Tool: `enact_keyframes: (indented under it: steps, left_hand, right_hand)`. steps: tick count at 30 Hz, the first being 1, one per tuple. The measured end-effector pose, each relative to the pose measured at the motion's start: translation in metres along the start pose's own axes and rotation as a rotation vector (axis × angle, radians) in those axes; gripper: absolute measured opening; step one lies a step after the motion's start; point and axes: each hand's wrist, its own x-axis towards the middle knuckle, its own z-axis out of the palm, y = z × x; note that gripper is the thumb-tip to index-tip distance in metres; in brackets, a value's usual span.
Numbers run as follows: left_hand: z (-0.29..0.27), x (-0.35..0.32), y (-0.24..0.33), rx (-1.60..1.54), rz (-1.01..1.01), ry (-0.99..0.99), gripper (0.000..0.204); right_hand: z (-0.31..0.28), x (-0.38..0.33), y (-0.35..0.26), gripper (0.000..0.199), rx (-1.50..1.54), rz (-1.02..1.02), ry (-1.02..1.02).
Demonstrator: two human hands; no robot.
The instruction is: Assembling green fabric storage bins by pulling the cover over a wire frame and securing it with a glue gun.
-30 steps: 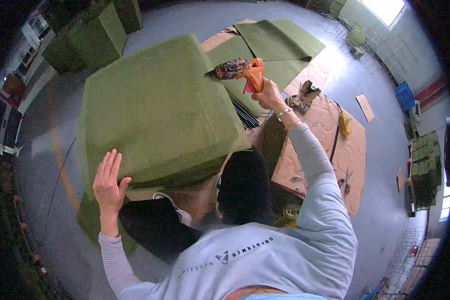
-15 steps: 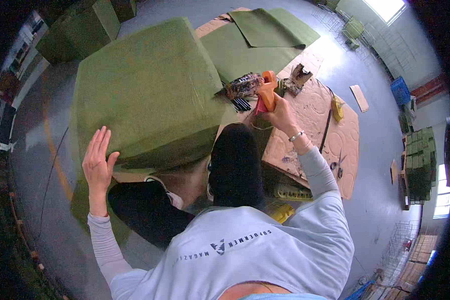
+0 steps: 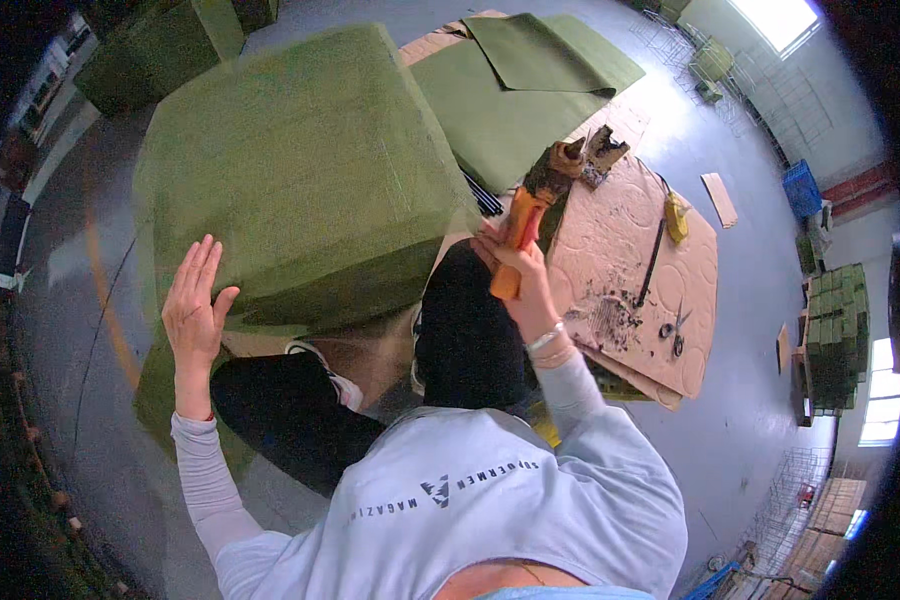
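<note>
A large box-shaped block covered in green fabric [image 3: 290, 160] stands in front of me. My left hand [image 3: 194, 305] rests on its near left side, palm against the fabric and fingers stretched out. In my right hand [image 3: 518, 265] is an orange glue gun [image 3: 522, 225] with a red trigger, its dirty, blackened front end pointing away from me toward a stained cardboard piece [image 3: 606, 155]. My fingers are wrapped round the handle. Several black sticks [image 3: 485, 194] lie between the block and the glue gun.
Right of me, a stained cardboard sheet [image 3: 610, 250] carries scissors [image 3: 677, 333], a dark strip [image 3: 651, 265] and a yellow tool [image 3: 676, 218]. Green sheets [image 3: 530, 85] lie farther off. A blue crate [image 3: 801, 188] and stacked green pieces [image 3: 836, 335] stand along the right wall.
My right hand has drawn back toward me and slightly left with the glue gun. The gun has swung from pointing left at the block to pointing away. My left hand has barely moved.
</note>
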Motion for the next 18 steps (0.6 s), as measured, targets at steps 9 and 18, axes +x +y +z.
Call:
enact_keyframes:
  steps: [9,18]
  left_hand:
    - [0.005,0.007,-0.002,-0.048,-0.011,0.027,0.063]
    - [0.031,0.045,0.014,0.039,-0.098,0.084,0.059]
  right_hand:
    - [0.051,0.010,0.064,0.034,-0.063,-0.166,0.139]
    - [0.040,0.105,0.006,0.023,-0.317,-0.309,0.028]
